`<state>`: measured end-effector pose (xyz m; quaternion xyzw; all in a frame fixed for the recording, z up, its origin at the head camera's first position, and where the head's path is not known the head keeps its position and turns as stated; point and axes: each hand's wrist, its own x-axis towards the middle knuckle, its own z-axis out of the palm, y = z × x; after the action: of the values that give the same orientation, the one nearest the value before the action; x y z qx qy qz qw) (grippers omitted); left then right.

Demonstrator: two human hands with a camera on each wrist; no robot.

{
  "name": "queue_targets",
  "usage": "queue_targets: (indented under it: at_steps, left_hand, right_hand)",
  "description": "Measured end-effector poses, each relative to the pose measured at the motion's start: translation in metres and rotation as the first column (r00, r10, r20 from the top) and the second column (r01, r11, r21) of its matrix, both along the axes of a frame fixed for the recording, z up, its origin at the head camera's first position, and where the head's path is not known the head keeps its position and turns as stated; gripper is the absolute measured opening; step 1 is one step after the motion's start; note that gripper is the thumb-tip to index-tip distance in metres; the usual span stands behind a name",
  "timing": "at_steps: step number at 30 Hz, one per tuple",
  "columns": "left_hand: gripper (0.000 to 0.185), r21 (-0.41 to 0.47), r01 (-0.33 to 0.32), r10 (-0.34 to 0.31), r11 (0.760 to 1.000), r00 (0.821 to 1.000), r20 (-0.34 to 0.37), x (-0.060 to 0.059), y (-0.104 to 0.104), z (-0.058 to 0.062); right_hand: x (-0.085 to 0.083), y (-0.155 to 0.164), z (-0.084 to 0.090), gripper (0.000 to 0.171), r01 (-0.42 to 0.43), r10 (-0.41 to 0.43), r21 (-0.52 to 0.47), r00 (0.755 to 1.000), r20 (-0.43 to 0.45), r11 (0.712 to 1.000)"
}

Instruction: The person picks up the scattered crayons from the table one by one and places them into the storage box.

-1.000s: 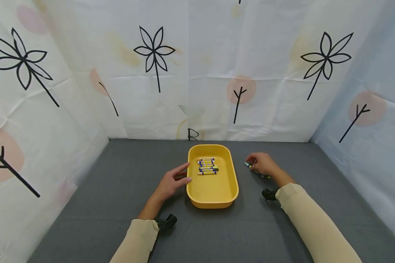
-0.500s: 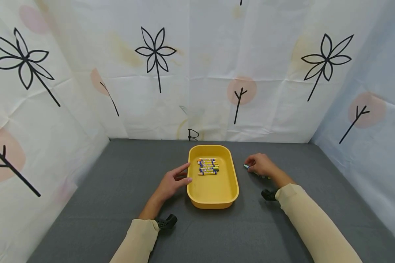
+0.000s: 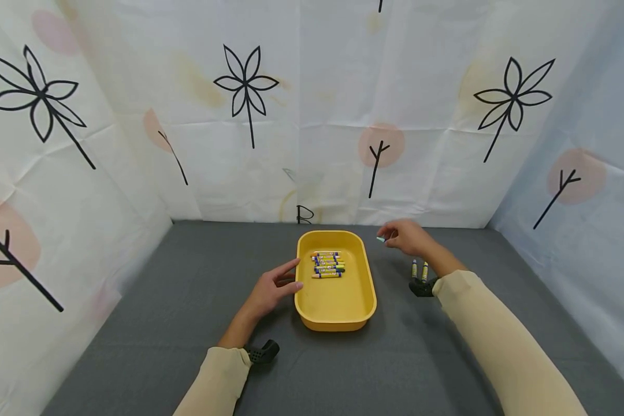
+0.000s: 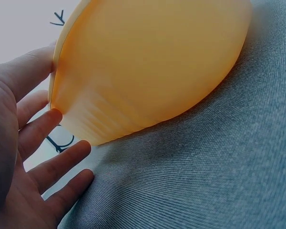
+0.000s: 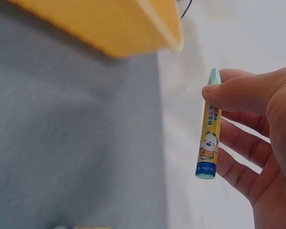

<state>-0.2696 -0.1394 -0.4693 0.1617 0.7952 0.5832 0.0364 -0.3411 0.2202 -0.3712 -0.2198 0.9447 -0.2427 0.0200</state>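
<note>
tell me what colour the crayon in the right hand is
Pale green crayon with a yellow wrapper; the right wrist view shows it best.

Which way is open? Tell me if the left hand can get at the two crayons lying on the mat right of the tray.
Probably not easily: the left hand rests against the yellow tray, which sits between it and the two crayons. The right hand, holding a crayon, is nearer.

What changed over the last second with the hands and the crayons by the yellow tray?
The right hand lifted off the grey cloth and moved up toward the tray's far corner, carrying a pale green crayon in its grip. Two crayons it had covered now lie bare on the cloth. The left hand stayed against the yellow tray, and the crayons in the tray stayed put.
</note>
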Motion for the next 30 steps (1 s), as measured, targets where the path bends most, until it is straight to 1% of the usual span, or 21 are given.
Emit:
queue_targets:
  at_steps: [4, 7, 10, 13, 16, 22, 27, 30]
  left_hand:
    - [0.064, 0.002, 0.006, -0.006, 1.0, 1.0, 0.0, 0.001, -0.002, 0.0]
    - [0.063, 0.0, 0.005, -0.005, 1.0, 1.0, -0.004, 0.001, -0.002, 0.0]
    - [0.063, -0.002, 0.003, -0.003, 1.0, 1.0, -0.007, 0.0, -0.003, 0.0]
    - [0.063, -0.002, 0.01, -0.01, 1.0, 1.0, -0.008, 0.0, -0.003, 0.0]
    - [0.064, 0.003, 0.017, -0.017, 1.0, 1.0, -0.013, 0.0, -0.001, 0.0]
    - [0.061, 0.008, 0.013, -0.012, 1.0, 1.0, -0.021, -0.002, 0.002, -0.001]
    - [0.06, 0.013, 0.011, -0.011, 1.0, 1.0, -0.005, -0.002, 0.0, -0.002]
    - [0.06, 0.016, 0.021, -0.021, 1.0, 1.0, -0.009, -0.003, -0.001, -0.002]
  right_hand:
    - [-0.004, -0.021, 0.016, 0.021, -0.022, 0.022, 0.022, 1.0, -0.002, 0.999]
    - [-0.005, -0.039, 0.025, 0.021, -0.042, 0.042, 0.026, 0.999, -0.002, 0.999]
    - [-0.006, -0.056, 0.031, 0.021, -0.069, 0.069, 0.022, 0.998, -0.013, 0.997]
    - [-0.006, -0.073, 0.032, 0.021, -0.095, 0.095, 0.032, 0.995, -0.012, 0.995]
    - [-0.007, -0.088, 0.028, 0.02, -0.13, 0.131, 0.061, 0.991, -0.017, 0.99]
    - [-0.007, -0.108, 0.013, 0.02, -0.211, 0.215, 0.107, 0.976, -0.025, 0.972]
    - [-0.005, -0.123, 0.001, 0.021, -0.252, 0.249, 0.117, 0.968, 0.033, 0.961]
    - [-0.004, -0.131, -0.005, 0.021, -0.274, 0.268, 0.128, 0.961, 0.063, 0.953]
